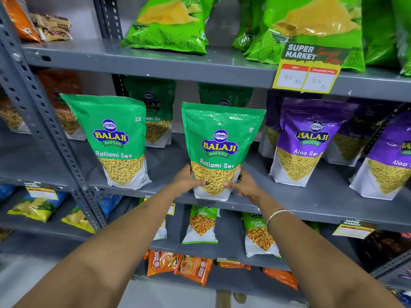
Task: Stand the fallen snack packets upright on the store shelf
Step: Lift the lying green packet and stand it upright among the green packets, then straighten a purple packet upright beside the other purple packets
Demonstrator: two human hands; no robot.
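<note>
Both hands [186, 178] [244, 184] clasp an upright green Ratlami Sev packet [219, 150].

Grey metal shelves [142, 61] run in tiers between a perforated upright post [51, 134] and a plain pale back wall [73, 10]. A strip of light floor [169, 294] shows at the bottom.

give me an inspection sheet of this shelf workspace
surface: grey metal shelf, bare in places
job's things: middle Ratlami Sev packet upright at the front edge; second Ratlami Sev packet upright but tilted; Aloo Sev packets upright
clutter: nothing seen
hands: left hand and right hand grip the middle packet's base
cables: nothing seen
surroundings: green chip bags above, price tag, Chana Garam packets below
</note>
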